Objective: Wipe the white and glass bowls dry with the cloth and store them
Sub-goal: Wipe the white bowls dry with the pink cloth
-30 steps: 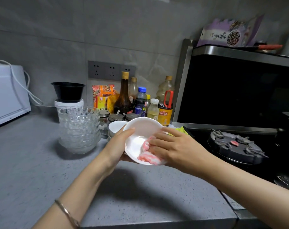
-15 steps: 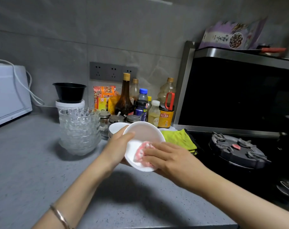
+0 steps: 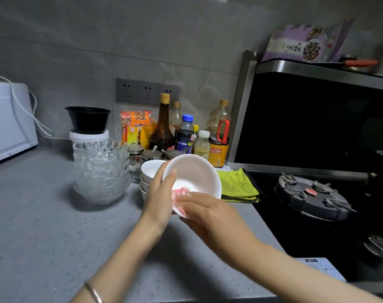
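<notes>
My left hand (image 3: 158,194) grips a white bowl (image 3: 196,173) by its left rim, thumb inside, and holds it tilted towards me above the counter. My right hand (image 3: 204,212) presses a pink and white cloth (image 3: 180,192) against the bowl's lower inside wall, the fingers covering most of the cloth. Behind the held bowl stands a short stack of white bowls (image 3: 150,171). A taller stack of clear glass bowls (image 3: 101,169) stands on the counter to the left.
The grey counter (image 3: 44,226) runs left and forward. Sauce bottles (image 3: 163,125) and jars line the back wall. A folded yellow-green cloth (image 3: 237,185) lies by the black hob (image 3: 313,193) at right. A white appliance (image 3: 9,119) sits far left.
My right hand has slid the cloth from the bowl's lower right to its lower left inside. The bowl has turned slightly in my left hand.
</notes>
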A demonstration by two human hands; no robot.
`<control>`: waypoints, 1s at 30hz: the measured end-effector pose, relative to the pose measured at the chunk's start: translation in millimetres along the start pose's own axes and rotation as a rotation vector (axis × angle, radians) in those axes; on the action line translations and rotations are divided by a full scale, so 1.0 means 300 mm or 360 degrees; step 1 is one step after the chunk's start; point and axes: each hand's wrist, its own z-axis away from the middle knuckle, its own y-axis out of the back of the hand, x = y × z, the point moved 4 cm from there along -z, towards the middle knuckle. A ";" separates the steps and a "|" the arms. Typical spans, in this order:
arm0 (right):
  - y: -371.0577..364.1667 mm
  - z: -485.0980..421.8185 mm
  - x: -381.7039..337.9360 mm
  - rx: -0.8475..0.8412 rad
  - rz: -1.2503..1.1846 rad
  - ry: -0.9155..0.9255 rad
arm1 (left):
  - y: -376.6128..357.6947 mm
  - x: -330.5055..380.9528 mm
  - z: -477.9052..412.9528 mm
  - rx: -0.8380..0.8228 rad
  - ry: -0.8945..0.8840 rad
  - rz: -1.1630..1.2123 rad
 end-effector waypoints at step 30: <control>0.051 -0.039 -0.008 0.0058 0.0203 0.0082 | 0.021 0.031 -0.003 -0.0329 0.0197 -0.0191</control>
